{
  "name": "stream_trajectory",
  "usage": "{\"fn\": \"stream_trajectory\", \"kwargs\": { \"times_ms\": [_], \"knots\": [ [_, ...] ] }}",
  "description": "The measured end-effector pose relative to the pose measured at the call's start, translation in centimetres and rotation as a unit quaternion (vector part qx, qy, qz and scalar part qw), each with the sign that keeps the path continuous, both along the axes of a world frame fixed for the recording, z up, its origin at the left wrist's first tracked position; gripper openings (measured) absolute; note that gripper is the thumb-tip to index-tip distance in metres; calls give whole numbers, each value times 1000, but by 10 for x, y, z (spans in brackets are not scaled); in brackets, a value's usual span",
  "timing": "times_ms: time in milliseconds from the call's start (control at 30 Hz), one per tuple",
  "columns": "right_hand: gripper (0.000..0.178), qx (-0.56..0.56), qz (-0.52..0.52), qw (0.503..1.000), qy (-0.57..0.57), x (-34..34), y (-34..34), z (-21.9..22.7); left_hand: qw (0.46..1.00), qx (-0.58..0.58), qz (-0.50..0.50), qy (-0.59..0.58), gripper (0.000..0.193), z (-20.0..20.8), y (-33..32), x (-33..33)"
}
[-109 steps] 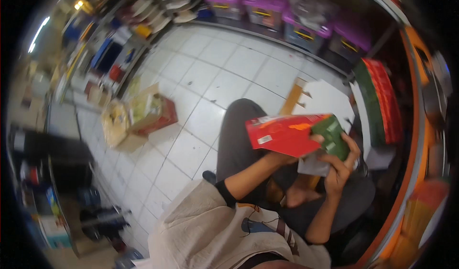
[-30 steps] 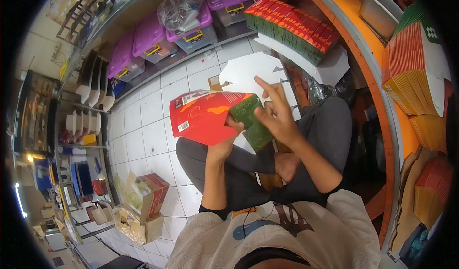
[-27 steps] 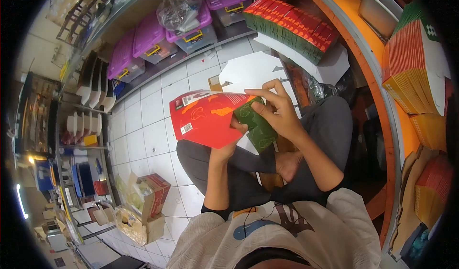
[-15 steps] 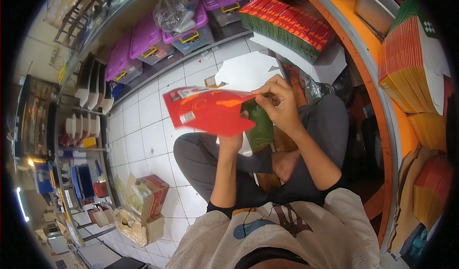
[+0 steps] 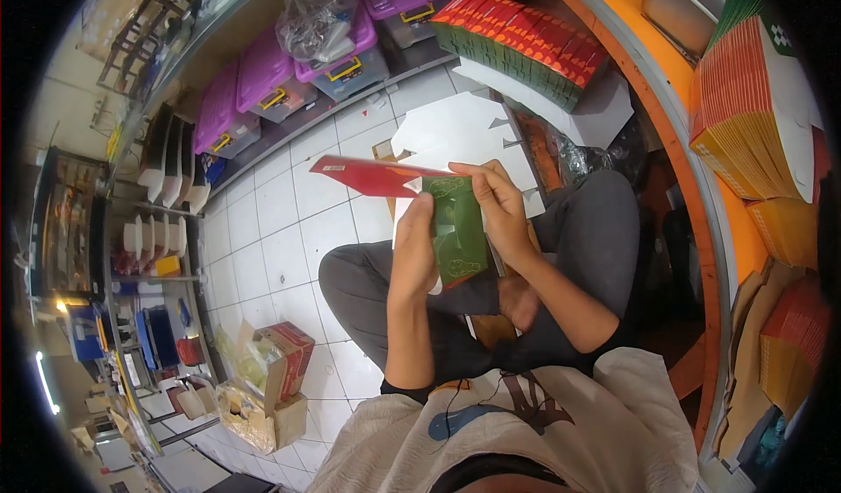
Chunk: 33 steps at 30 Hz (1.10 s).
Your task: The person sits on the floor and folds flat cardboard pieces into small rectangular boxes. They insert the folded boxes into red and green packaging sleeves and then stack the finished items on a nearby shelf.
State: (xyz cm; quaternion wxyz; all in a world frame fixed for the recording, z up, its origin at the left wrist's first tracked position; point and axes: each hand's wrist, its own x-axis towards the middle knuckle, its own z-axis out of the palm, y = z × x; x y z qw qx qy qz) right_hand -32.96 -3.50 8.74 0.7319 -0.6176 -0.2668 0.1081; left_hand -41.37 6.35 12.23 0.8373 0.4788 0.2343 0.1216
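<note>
A printed red and green carton (image 5: 461, 234) is partly folded in front of my crossed legs. Its green panels face me, while a red flap (image 5: 363, 177) sticks out to the left. My left hand (image 5: 414, 248) grips the carton's near left edge, thumb against the green side and the other fingers hidden behind it. At the upper right edge, my right hand (image 5: 499, 208) pinches the cardboard with bent fingers. Just beyond the carton lies a pile of flat white cardboard sheets (image 5: 460, 129) with notched edges.
Folded red and green cartons (image 5: 526, 42) stand in a row at the far right. More stacked cartons (image 5: 736, 99) sit on an orange shelf (image 5: 674, 20) to the right. Purple-lidded bins (image 5: 263, 85) line the back; an opened cardboard box (image 5: 272, 397) rests on the tiles at left.
The red flap has swung up and away, and the green panels now face me. My left thumb has come onto the green side; my right hand has shifted slightly left and nearer.
</note>
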Motion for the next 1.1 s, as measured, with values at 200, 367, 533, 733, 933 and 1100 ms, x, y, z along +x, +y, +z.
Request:
{"fn": "stream_trajectory", "kwargs": {
  "times_ms": [200,367,533,733,933,1100],
  "knots": [
    [35,71,98,992,46,-2,-4,4,1000,-9,4,18,35,16,17,-5],
    [35,58,119,991,33,-2,-6,4,1000,11,-27,5,26,12,19,-6],
    [32,62,120,991,10,-2,-6,5,998,34,-28,-38,25,0,13,-5],
    [33,14,28,998,-53,-6,-2,7,995,71,21,-70,28,-8,2,2],
    [75,-121,-16,954,-272,-19,-12,17,994,61,50,-81,31,2,8,10],
    [85,-156,17,950,-270,-24,-17,12,987,149,11,-52,35,-7,8,12]
  ]
}}
